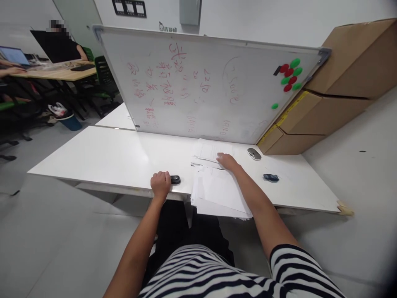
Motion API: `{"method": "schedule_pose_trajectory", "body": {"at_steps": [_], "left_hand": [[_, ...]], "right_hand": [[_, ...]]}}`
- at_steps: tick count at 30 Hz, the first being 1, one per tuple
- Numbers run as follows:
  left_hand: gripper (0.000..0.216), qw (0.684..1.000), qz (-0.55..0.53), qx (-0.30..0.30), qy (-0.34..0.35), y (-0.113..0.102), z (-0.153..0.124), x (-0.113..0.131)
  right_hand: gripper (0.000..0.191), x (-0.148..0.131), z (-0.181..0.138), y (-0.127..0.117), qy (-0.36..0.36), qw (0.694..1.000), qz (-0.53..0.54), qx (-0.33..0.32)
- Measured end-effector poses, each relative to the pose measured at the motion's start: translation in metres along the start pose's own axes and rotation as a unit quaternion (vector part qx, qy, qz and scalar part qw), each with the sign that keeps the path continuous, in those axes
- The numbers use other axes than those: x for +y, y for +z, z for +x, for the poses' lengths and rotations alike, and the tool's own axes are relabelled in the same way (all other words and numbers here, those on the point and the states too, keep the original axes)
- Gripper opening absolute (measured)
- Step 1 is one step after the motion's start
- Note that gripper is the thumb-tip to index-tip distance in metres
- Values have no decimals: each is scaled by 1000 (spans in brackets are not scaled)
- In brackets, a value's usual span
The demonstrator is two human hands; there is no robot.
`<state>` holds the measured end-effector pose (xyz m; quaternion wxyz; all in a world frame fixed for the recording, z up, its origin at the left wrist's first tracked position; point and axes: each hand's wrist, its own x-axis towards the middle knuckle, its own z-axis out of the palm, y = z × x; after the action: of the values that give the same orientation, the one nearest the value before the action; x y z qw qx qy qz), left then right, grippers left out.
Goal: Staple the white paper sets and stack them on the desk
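Near the front edge of the white table, my left hand point(160, 184) is closed around a black stapler point(175, 179), whose rounded end sticks out to the right. My right hand point(228, 161) lies over the right side of a rear pile of papers point(211, 148), its fingers bent and closed at the near edge of the sheets. A larger stack of white paper point(221, 188) is spread in front of that pile, below my right forearm, and hangs past the table's front edge. Some fingertips are hidden.
A whiteboard point(186, 82) with red writing and magnets stands along the table's point(102, 153) back. Cardboard boxes point(347, 62) are stacked at the right. A silver oval object point(254, 154) and a dark blue object point(271, 177) lie right of the papers. A person point(66, 45) sits far left.
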<state>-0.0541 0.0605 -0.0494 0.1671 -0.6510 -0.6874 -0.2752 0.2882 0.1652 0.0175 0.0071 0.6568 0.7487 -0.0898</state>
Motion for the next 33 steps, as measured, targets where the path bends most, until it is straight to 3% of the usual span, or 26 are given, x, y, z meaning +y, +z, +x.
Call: {"method": "schedule_pose_trajectory", "body": {"at_steps": [7,19,25,33], "left_hand": [[36,999,-39,16,33,1,0,-5],[36,998,-66,6,14,0,-1,-4],[35,996,-85,-5,10,-4,1,-3],[35,997,-76,-5,10,-3,0,-3]], "right_hand": [[42,11,1,15,-10,1000,-23,-11],[32,15,14,19,-69,991,-104,-41],[34,14,13,22,-55,991,-123,-25],[29,16,12,10,-40,992,-113,-27]]}}
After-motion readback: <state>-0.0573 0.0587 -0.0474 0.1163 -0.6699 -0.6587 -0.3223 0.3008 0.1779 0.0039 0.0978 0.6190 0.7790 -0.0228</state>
